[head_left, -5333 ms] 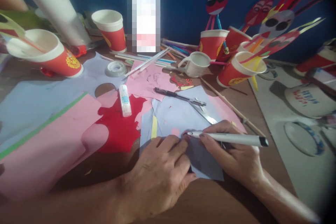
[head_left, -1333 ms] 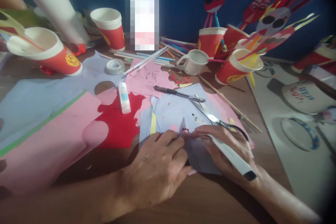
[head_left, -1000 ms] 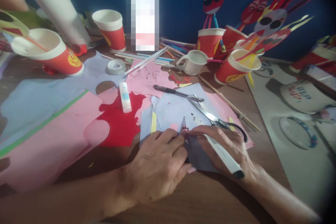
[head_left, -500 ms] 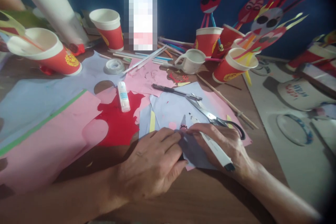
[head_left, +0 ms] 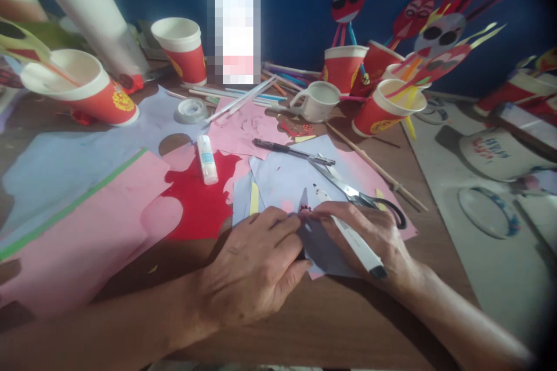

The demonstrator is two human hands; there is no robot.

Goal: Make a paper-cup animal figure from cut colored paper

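My right hand [head_left: 365, 232] is closed around a white marker [head_left: 352, 242], its pointed tip up and away from the paper, its dark end toward my wrist. Between the fingertips of both hands sits a small pink paper piece [head_left: 306, 212] with dark markings on its edge, mostly covered by fingers. My left hand [head_left: 256, 266] is curled, back of the hand up, fingers pressed together at that piece. Beneath both hands lie pale blue paper sheets [head_left: 278, 177]. Scissors [head_left: 348, 188] with dark handles rest just beyond my right hand, beside a black pen [head_left: 287, 151].
A glue stick [head_left: 207, 159] lies over red paper [head_left: 195, 203], left of my hands. Pink paper [head_left: 96, 208] covers the left side. Behind stand a white mug [head_left: 319, 101], a tape roll [head_left: 191, 110], and red paper cups [head_left: 183, 52], some holding paper faces [head_left: 348, 0] on sticks.
The view has shifted very slightly. Both hands keep nearly the same pose, with the marker still in my right hand.
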